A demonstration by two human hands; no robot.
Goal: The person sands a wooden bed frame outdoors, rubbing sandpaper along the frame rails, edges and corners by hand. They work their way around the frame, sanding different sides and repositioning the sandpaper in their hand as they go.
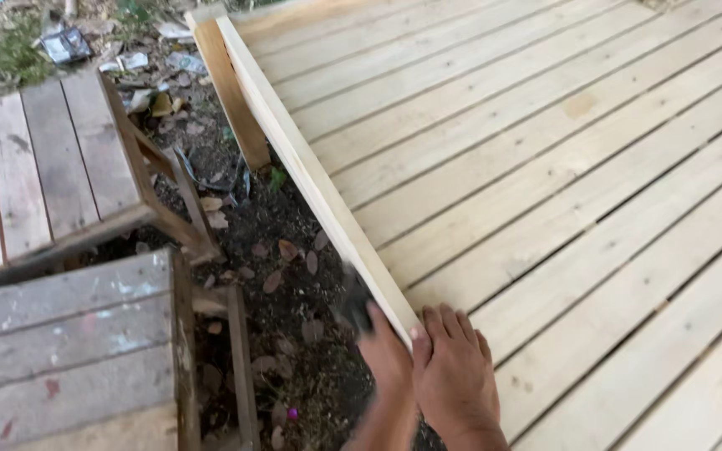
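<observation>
A blurred dark tool (356, 301) is being gripped by the left hand (388, 355) against the edge board (311, 171); the right hand (455, 374) is being laid open on the deck (561, 192). Fingers could be struck if the tool slips.

The scene is lit by soft, even daylight; no hard shadows or glare are seen. Slight softness is noted overall, and the left hand (382, 351) is motion-blurred.

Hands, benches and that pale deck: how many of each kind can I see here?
Hands: 2, the left hand around a blurred dark object and the right hand flat on the edge board.
Weathered wooden benches: 2, the upper bench and the lower bench.
Pale plank deck: 1.
Total: 5.
</observation>
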